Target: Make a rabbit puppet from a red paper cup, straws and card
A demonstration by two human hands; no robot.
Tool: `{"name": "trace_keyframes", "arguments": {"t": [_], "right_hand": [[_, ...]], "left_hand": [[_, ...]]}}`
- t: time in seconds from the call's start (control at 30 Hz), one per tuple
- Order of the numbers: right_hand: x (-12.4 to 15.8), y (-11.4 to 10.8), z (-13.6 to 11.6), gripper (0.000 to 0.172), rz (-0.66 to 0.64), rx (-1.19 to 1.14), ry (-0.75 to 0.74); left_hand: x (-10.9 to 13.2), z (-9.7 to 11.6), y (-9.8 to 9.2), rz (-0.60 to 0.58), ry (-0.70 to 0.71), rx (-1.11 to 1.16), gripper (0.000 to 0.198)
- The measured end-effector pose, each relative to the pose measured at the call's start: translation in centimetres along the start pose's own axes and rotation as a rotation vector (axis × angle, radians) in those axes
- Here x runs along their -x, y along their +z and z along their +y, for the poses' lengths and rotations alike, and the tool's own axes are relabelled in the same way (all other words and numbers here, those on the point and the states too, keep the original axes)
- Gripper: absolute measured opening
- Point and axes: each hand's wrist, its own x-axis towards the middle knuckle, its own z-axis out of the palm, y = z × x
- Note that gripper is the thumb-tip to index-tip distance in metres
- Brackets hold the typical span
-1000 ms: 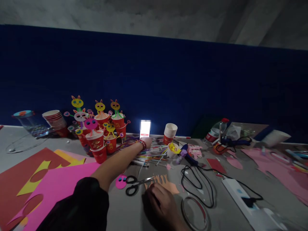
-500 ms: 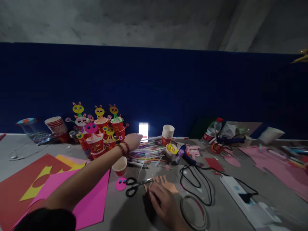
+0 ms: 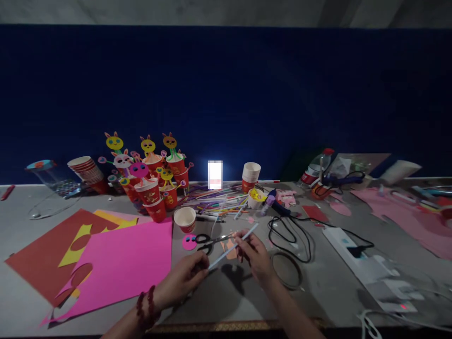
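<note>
In the head view, I pinch a thin, straight, pale-blue stick (image 3: 223,256) with the fingers of both hands: my left hand (image 3: 190,273) at its lower end, my right hand (image 3: 254,258) nearer its upper end. It slants above the grey counter (image 3: 197,308). Black-handled metal scissors (image 3: 212,241) lie just beyond, handles beside a round pink paper face (image 3: 189,243).

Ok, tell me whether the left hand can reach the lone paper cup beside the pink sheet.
Probably yes: the pink disc between the left hand and the cup lies flat, though that hand holds a pale stick.
</note>
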Motion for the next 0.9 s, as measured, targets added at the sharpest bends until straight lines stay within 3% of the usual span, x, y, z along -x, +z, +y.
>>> {"name": "trace_keyframes", "arguments": {"t": [0.1, 0.2, 0.3, 0.47, 0.57, 0.73, 0.83, 0.9], "right_hand": [[0.9, 0.4, -0.2, 0.032, -0.025, -0.088, 0.047], [2.3, 1.5, 0.2, 0.029, -0.042, -0.102, -0.003], [3.8, 3.2, 1.1, 0.026, -0.022, -0.159, -0.019], [5.6, 4.9, 2.6, 0.028, 0.087, -0.225, 0.049], [6.8, 5.5, 3.6, 0.029, 0.118, -0.137, 0.040], [8.5, 5.4, 5.1, 0.031, 0.058, 0.024, -0.023], [6.8, 3.2, 4.1, 0.033, -0.009, 0.199, -0.085], [3.7, 1.5, 2.4, 0.036, -0.057, 0.410, -0.125]], "left_hand": [[0.0, -0.2, -0.7, 0.162, 0.035, 0.148, 0.012], [-0.7, 0.1, -1.1, 0.368, 0.045, 0.584, 0.019], [-1.7, 0.7, -0.7, 0.501, 0.082, 0.941, 0.026], [-2.6, 1.6, 0.2, 0.683, 0.200, 1.054, 0.019], [-2.9, 2.0, 0.0, 0.696, 0.185, 1.171, 0.019], [-3.3, 3.3, -1.5, 0.617, 0.193, 1.363, 0.017], [-3.4, 3.8, -2.4, 0.615, 0.208, 1.308, 0.020], [-3.4, 3.5, -2.4, 0.575, 0.126, 1.201, 0.025]]}}
